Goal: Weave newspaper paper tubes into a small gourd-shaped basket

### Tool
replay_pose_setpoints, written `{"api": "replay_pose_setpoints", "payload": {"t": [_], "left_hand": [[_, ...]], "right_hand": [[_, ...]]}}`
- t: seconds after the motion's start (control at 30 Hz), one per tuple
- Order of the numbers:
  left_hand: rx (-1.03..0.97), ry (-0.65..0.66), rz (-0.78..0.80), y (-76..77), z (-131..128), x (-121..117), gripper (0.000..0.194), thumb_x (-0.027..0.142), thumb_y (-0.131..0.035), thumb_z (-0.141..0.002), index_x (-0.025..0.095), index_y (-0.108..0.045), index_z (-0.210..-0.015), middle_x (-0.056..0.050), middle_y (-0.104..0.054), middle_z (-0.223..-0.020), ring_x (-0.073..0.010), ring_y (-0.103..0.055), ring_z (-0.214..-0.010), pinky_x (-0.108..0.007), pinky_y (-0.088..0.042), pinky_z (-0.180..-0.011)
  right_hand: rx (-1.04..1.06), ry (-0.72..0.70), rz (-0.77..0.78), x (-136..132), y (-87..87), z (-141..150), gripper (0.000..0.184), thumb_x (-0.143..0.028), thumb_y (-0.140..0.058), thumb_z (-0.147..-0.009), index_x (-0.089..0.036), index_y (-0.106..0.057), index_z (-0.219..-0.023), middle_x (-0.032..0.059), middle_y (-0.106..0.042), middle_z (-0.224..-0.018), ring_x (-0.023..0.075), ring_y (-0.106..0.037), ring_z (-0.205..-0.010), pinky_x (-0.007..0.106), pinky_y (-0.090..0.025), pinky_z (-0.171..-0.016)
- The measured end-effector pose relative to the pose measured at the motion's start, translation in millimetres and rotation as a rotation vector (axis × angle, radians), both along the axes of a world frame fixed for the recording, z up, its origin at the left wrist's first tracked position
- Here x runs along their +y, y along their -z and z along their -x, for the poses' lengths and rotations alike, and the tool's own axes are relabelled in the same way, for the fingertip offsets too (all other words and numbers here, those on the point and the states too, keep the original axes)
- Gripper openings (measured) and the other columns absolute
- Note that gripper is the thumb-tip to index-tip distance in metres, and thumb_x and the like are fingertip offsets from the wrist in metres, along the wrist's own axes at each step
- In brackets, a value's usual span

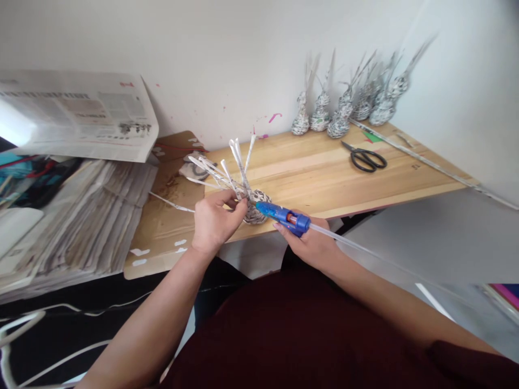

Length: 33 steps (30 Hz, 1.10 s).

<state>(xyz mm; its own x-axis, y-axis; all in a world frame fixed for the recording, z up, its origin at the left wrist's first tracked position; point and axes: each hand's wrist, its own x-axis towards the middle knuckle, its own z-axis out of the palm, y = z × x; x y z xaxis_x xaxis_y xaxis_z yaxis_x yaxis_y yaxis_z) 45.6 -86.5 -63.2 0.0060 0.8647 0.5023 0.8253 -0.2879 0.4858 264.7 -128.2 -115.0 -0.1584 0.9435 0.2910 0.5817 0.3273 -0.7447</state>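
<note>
My right hand point(312, 243) is wrapped round a blue hot glue gun point(284, 216), with a long clear glue stick point(344, 239) trailing from its back. The nozzle points left at a round woven newspaper piece point(259, 208), near the table's front edge; I cannot tell whether it touches. Several rolled paper strips point(239, 162) fan up and outward from the piece. My left hand point(219, 221) is closed at the base of these strips, thumb and fingers pinching the paper there. Its fingertips partly cover the woven body.
Black-handled scissors point(367, 158) lie on the wooden board point(308, 167). Several finished-looking woven paper figures point(340, 113) stand against the wall at the back right. A long paper rod point(417, 156) crosses the right side. Stacked newspapers point(93, 216) and cardboard point(162, 232) are at the left.
</note>
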Motion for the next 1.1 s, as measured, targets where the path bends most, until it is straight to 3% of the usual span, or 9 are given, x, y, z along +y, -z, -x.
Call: {"api": "replay_pose_setpoints", "payload": {"t": [0.17, 0.37, 0.7, 0.87, 1.1], "left_hand": [[-0.016, -0.004, 0.019, -0.2, -0.7, -2.1, 0.021, 0.035, -0.069, -0.077, 0.021, -0.064, -0.062, 0.001, -0.075, -0.070, -0.0174, -0.068, -0.064, -0.027, -0.046, -0.063], [-0.023, 0.005, 0.021, -0.4, -0.4, -3.0, 0.021, 0.034, -0.070, -0.077, 0.022, -0.064, -0.062, 0.001, -0.075, -0.070, -0.0172, -0.068, -0.065, -0.026, -0.046, -0.062], [-0.023, 0.024, 0.036, -1.2, 3.8, -1.9, 0.018, 0.034, -0.069, -0.079, 0.022, -0.069, -0.065, 0.002, -0.074, -0.069, -0.0166, -0.067, -0.065, -0.026, -0.045, -0.062], [-0.015, 0.033, 0.025, 0.1, 5.8, -1.6, 0.018, 0.033, -0.069, -0.078, 0.022, -0.068, -0.065, 0.001, -0.072, -0.067, -0.0171, -0.067, -0.065, -0.027, -0.045, -0.062], [0.028, 0.054, 0.002, 1.4, 4.3, -2.6, 0.018, 0.033, -0.066, -0.082, 0.021, -0.068, -0.069, 0.001, -0.071, -0.069, -0.0163, -0.065, -0.068, -0.027, -0.043, -0.063]], "right_hand": [[-0.043, 0.018, -0.018, 4.4, -17.1, -2.1, 0.031, -0.050, -0.060, -0.091, -0.021, -0.070, -0.093, 0.0072, -0.075, -0.083, 0.0251, -0.072, -0.077, 0.032, -0.048, -0.065], [-0.080, -0.070, -0.027, 8.9, -39.1, -9.1, 0.029, -0.045, -0.060, -0.092, -0.020, -0.072, -0.097, 0.0093, -0.076, -0.090, 0.0256, -0.071, -0.083, 0.035, -0.050, -0.075], [-0.206, -0.212, 0.033, 35.0, -70.5, -17.0, 0.030, -0.051, -0.066, -0.087, -0.022, -0.073, -0.089, 0.0025, -0.071, -0.073, 0.0194, -0.064, -0.067, 0.029, -0.041, -0.063], [-0.369, -0.275, 0.051, 51.2, -90.7, -16.5, 0.039, -0.057, -0.064, -0.087, -0.021, -0.067, -0.070, 0.0018, -0.061, -0.057, 0.0169, -0.056, -0.057, 0.030, -0.035, -0.059], [-0.554, -0.311, 0.044, 69.2, -113.5, -10.4, 0.042, -0.059, -0.069, -0.082, -0.020, -0.065, -0.067, 0.0033, -0.059, -0.057, 0.0172, -0.055, -0.057, 0.031, -0.033, -0.058]]}}
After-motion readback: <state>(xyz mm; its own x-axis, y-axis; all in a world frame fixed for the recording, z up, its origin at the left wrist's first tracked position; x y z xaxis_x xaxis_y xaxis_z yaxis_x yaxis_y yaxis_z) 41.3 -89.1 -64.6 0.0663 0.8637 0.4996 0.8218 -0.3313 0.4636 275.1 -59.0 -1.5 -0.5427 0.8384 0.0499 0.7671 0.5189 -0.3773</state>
